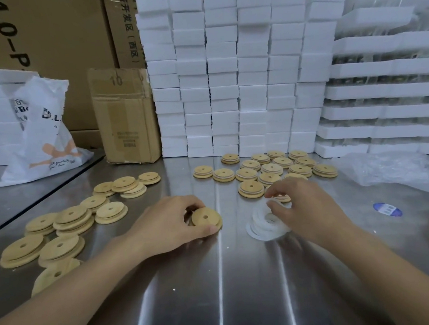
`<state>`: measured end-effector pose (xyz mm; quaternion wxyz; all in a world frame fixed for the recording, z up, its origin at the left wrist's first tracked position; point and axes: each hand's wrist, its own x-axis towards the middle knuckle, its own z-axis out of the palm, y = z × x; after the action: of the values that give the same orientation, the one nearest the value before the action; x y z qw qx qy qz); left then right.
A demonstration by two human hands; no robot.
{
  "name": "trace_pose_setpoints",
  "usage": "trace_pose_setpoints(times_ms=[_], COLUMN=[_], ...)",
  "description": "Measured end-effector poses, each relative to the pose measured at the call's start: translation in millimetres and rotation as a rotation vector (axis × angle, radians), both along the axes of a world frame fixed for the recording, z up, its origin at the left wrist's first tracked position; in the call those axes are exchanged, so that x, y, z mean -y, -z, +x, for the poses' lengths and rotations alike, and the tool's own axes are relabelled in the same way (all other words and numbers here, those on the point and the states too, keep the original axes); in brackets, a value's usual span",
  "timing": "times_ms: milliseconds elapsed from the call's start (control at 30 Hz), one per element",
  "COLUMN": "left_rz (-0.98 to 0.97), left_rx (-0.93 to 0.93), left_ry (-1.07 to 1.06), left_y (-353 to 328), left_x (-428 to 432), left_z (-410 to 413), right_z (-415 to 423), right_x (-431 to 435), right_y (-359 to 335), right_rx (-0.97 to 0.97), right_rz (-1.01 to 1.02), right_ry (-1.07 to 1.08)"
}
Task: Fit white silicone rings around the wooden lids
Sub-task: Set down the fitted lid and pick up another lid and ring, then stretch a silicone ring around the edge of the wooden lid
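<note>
A wooden lid [206,217] is being gripped by the left hand [172,224] near the middle of the steel surface [216,288], with the thumb laid on its near rim and the fingers curled over its far rim. The lid is being held slightly tilted, its broad face and centre hole turned up toward the camera. Being round, it shows no long axis. Something like a second lid edge is being covered by the fingers behind it, too hidden to be made out.

The right hand [304,204] is being held on a loose pile of white silicone rings [262,226] just right of the lid, fingers curled and fingertips touching the top. Whether a ring is being pinched cannot be told. The rings are blurring together and cannot be counted.

About twelve bare lids [72,217] are being kept flat and overlapping at the left, the nearest one partly hidden behind the left forearm. About sixteen ringed lids [251,189] are lying flat beyond the right hand, two being partly hidden by it.

Foam blocks [228,73], a cardboard box [125,117] and a white bag [46,137] are being kept at the back.
</note>
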<state>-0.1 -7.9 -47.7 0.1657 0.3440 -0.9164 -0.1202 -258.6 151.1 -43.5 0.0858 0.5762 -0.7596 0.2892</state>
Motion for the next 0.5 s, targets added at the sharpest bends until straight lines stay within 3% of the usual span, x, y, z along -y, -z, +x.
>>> trace_pose_setpoints(times_ms=[233,300,400,500], left_rz=[0.531,0.664,0.933,1.184], left_rx=[-0.537,-0.589,-0.673,-0.748], left_ry=[0.130,0.112,0.103,0.099], left_y=[6.1,4.5,2.8,-1.1], left_x=[-13.9,-19.3,-27.1,-35.2], left_z=[-18.7,-21.0,-22.4,-25.0], right_z=[11.3,16.7,27.4,31.8], right_x=[-2.3,-1.2,-1.8,-3.4], right_y=[-8.8,-12.9,-24.4,-28.9], right_rx=[0.033,0.225,0.763,1.000], right_rz=[-0.161,-0.241,-0.307,-0.307], right_ry=[-0.020,-0.111,-0.323,-0.359])
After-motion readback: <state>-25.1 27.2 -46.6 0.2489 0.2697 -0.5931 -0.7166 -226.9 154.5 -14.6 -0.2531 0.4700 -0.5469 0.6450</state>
